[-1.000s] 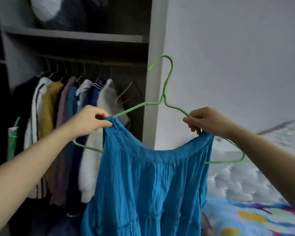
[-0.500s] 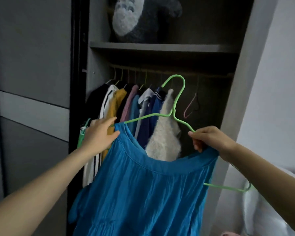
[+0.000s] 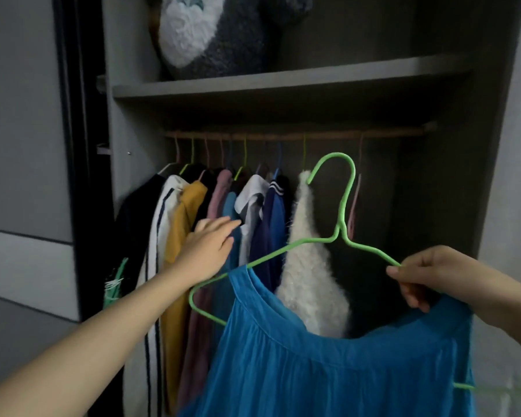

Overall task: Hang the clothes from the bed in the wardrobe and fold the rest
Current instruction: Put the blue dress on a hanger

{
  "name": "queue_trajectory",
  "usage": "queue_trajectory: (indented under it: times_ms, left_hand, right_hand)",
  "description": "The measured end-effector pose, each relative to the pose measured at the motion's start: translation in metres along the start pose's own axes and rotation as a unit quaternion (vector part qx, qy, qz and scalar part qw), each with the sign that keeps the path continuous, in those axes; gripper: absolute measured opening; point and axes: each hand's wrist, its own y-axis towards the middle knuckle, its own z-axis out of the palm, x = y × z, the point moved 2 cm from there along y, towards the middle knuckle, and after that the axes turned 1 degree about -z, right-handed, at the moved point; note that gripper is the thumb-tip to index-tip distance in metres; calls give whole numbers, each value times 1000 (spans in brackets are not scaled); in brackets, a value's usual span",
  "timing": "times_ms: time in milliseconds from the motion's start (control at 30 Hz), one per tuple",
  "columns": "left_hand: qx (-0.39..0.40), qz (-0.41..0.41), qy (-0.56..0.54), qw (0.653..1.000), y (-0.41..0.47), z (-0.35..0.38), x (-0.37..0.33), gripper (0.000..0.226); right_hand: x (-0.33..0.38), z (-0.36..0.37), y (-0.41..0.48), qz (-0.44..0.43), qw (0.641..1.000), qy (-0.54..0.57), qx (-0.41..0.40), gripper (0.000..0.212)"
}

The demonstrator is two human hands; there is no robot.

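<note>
Nearest us is the blue dress point(image 3: 328, 371), draped on a green hanger point(image 3: 341, 233) that we hold up in front of the open wardrobe point(image 3: 133, 130). Our right hand point(image 3: 433, 276) has its fingers curled round the hanger's right arm and the edge of the dress's neckline, pinching both. The hanger's left corner juts out bare past the cloth. Our left hand point(image 3: 208, 251) grips nothing: with fingers straight and close together, it reaches in and touches the row of hung clothes point(image 3: 184, 224), at a teal piece between a pink one and a white one. Just behind the hanger hangs a fluffy white sweater point(image 3: 310, 266). The hanger's hook is below the rail point(image 3: 283, 135), not on it. Above the rail runs a shelf point(image 3: 283, 82) with a grey and white plush toy point(image 3: 211, 34) on it.
</note>
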Motion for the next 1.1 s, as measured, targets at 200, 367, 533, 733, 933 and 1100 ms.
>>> queue_trajectory:
  times_ms: [200, 367, 533, 733, 933, 1100]
  left_hand:
    - [51, 110, 68, 990, 57, 45, -42, 52]
    - [30, 194, 99, 976, 97, 79, -78, 54]
    - [-45, 277, 180, 943, 115, 106, -77, 40]
    - [-52, 318, 186, 928, 126, 130, -19, 55]
    - [-124, 348, 80, 926, 125, 124, 22, 73]
    - [-216, 390, 31, 895, 118, 108, 31, 57]
  right_hand:
    - [-7, 0, -2, 45, 999, -16, -20, 33]
    - [-14, 0, -25, 80, 992, -30, -89, 38]
    - [-11, 1, -64, 153, 968, -46, -192, 37]
    - [10, 21, -94, 248, 914, -55, -315, 38]
    - [33, 70, -77, 270, 886, -32, -375, 48]
    - [44, 113, -42, 259, 850, 28, -458, 31]
